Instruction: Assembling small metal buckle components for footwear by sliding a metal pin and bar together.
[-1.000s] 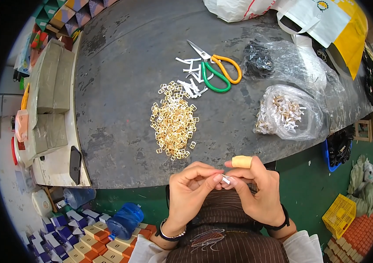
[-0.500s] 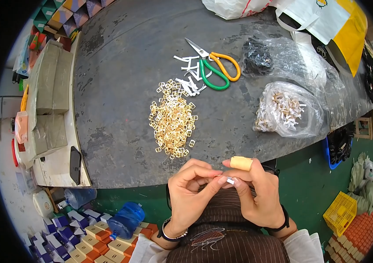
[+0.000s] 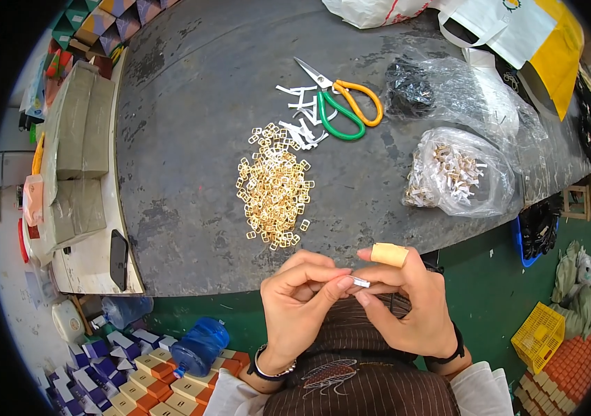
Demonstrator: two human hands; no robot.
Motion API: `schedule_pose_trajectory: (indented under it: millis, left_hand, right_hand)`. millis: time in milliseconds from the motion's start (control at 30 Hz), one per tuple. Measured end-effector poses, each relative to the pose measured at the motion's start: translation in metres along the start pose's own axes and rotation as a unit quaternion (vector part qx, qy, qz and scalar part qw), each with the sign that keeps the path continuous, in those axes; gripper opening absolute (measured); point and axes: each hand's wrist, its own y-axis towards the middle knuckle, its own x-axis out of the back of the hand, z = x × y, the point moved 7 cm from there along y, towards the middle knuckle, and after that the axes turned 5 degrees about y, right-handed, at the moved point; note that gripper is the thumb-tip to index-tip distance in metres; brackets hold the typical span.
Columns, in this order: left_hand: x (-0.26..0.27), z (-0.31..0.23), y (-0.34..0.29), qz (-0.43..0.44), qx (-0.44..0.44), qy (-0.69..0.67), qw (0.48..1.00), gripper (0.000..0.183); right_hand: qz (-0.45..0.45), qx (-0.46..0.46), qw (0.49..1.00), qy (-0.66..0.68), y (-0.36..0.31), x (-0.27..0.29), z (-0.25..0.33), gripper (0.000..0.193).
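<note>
My left hand (image 3: 302,305) pinches a short white strip (image 3: 360,282) between thumb and forefinger, just past the table's front edge. A thin gold-coloured bit shows beside the strip, mostly hidden by the fingertips. My right hand (image 3: 413,305) is close against the strip's other end, its thumb dropped away below and its bent fingers behind. Yellow tape (image 3: 389,254) wraps its raised forefinger. Beyond my hands lies a heap of small gold buckles (image 3: 275,191) on the dark table (image 3: 184,152). Cut white strips (image 3: 302,132) lie behind the heap, next to scissors (image 3: 340,107) with one green and one orange handle.
A clear bag of buckles with white strips (image 3: 455,173) is on the right, near crumpled plastic wrap (image 3: 448,87). Wrapped grey blocks (image 3: 84,125) and a phone (image 3: 119,260) are on the left. Below stand a blue water bottle (image 3: 200,344) and a yellow crate (image 3: 538,338).
My right thumb has come down off the white strip, and its taped forefinger has shifted slightly right and up. The strip has tilted less steeply in my left hand's pinch.
</note>
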Motion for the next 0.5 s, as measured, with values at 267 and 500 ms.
schedule_pose_trajectory:
  millis: [267,500]
  left_hand:
    - [0.003,0.009,0.002,0.037,0.052,-0.078,0.995,0.008]
    - [0.0,0.013,0.002,0.044,0.078,-0.15,0.985,0.008]
  right_hand:
    - [0.006,-0.039,0.998,0.043,0.001,0.003,-0.012,0.028]
    - [-0.008,-0.04,0.999,0.028,0.002,0.004,-0.008,0.018]
